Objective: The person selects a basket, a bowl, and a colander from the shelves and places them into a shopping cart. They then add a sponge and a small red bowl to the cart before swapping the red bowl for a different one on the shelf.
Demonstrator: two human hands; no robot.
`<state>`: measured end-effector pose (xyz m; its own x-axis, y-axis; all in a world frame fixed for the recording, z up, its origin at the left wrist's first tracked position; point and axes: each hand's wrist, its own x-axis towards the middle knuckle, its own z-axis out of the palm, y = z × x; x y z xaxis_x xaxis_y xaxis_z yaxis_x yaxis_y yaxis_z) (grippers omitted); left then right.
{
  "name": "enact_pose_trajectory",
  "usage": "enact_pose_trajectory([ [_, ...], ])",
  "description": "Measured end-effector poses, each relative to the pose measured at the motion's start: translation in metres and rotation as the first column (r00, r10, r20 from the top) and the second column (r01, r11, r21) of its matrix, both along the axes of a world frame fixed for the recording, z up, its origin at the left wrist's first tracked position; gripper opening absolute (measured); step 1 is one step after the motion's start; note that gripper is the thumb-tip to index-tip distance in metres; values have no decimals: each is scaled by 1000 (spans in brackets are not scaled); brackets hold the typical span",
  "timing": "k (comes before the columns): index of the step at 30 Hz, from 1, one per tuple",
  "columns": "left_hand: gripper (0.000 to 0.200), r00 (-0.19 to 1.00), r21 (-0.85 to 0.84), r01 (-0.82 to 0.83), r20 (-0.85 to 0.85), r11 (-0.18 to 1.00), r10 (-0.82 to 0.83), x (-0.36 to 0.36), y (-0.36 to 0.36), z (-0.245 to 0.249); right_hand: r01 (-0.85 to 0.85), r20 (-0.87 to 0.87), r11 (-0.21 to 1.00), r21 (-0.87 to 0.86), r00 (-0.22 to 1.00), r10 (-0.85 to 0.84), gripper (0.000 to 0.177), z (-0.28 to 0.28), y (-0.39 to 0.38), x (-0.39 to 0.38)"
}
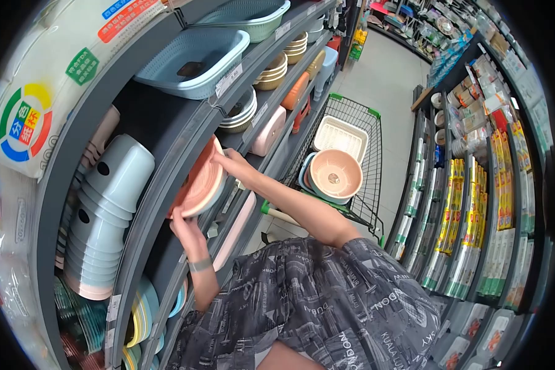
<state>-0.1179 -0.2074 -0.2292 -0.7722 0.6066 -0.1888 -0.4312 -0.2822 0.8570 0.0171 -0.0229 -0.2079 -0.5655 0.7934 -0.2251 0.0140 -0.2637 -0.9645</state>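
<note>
A pink ribbed plastic basin (201, 174), stacked with a pale-rimmed one, is tilted at the edge of the middle shelf on my left. My left hand (188, 231), with a grey band on the wrist, grips its near rim. At the far rim, my right hand (233, 165) has its fingers closed over the edge. Part of the stack is hidden inside the shelf. To my right stands a shopping cart (376, 145) holding a peach-coloured round basin (335, 174), bluish basins beneath it, and a cream rectangular basket (341, 139).
The shelf unit (185, 120) carries blue baskets (194, 61), nested light-blue bins (111, 197), bowls (239, 111) and a pink container (269, 131). Boxed rolls (453, 203) line the right-hand shelves. A tiled aisle floor (385, 77) runs ahead past the cart.
</note>
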Motion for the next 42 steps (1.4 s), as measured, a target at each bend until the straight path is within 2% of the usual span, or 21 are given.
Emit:
enact_pose_trajectory([
  [1,41,999,-7,-26,-36,1000,26,14,-12,9,-45,-29,999,2,999,45,78,1,-5,8],
  [5,45,992,39,-25,-127,999,29,79,-42,62,-19,-132,1000,4,991,20,76,21,-34,44],
  [7,61,991,-42,76,-108,996,-80,90,-53,69,-50,-69,999,-12,996,49,76,19,-43,69],
  [13,65,977,-153,202,-34,967,-210,109,-53,52,180,-78,982,-61,980,-185,66,-5,-86,149],
  [15,68,922,-176,354,-100,919,-374,111,-40,35,289,-32,955,-70,956,-292,65,-26,-92,175],
  [17,67,893,-176,424,-80,888,-442,121,-18,28,433,-46,881,-190,893,-449,63,-27,-99,199],
  [19,63,786,-211,581,-102,786,-609,131,9,12,548,18,794,-264,826,-564,60,-32,-102,221],
  [20,63,774,-219,598,-93,771,-627,137,21,-2,592,14,761,-267,791,-611,58,-44,-103,232],
  [22,58,649,-154,735,-122,661,-751,149,55,-35,668,43,707,-231,733,-679,51,-80,-99,258],
  [23,58,642,-155,741,-119,653,-757,154,71,-49,676,46,700,-232,726,-686,51,-82,-99,266],
  [25,56,472,-209,860,-19,465,-882,170,106,-69,749,29,606,-269,635,-772,46,-85,-96,284],
  [26,56,466,-212,863,-14,458,-885,181,119,-78,789,52,568,-235,593,-803,45,-99,-92,295],
  [28,42,414,-288,887,145,362,-899,207,150,-93,792,115,555,-254,594,-796,47,-114,-82,319],
  [31,37,376,-292,907,234,304,-897,245,188,-119,801,206,525,-288,587,-783,51,-148,-58,347],
  [32,32,430,-290,889,263,354,-864,261,198,-123,819,232,491,-297,561,-795,52,-153,-50,353],
  [33,32,435,-296,886,260,358,-862,268,213,-132,836,257,457,-303,533,-806,54,-159,-41,360],
  [35,39,432,-466,830,186,308,-883,282,237,-166,859,271,424,-286,497,-825,55,-188,-23,373],
  [36,36,442,-561,757,61,336,-895,288,249,-182,864,300,414,-285,491,-818,54,-207,-10,382],
  [39,36,513,-597,688,0,412,-858,300,274,-241,884,312,394,-251,460,-831,52,-257,15,391],
  [41,39,478,-610,696,0,378,-879,303,286,-255,868,298,405,-287,483,-823,52,-277,27,395],
  [42,31,489,-634,659,-48,405,-871,309,287,-257,868,333,401,-294,486,-808,52,-291,33,399],
])
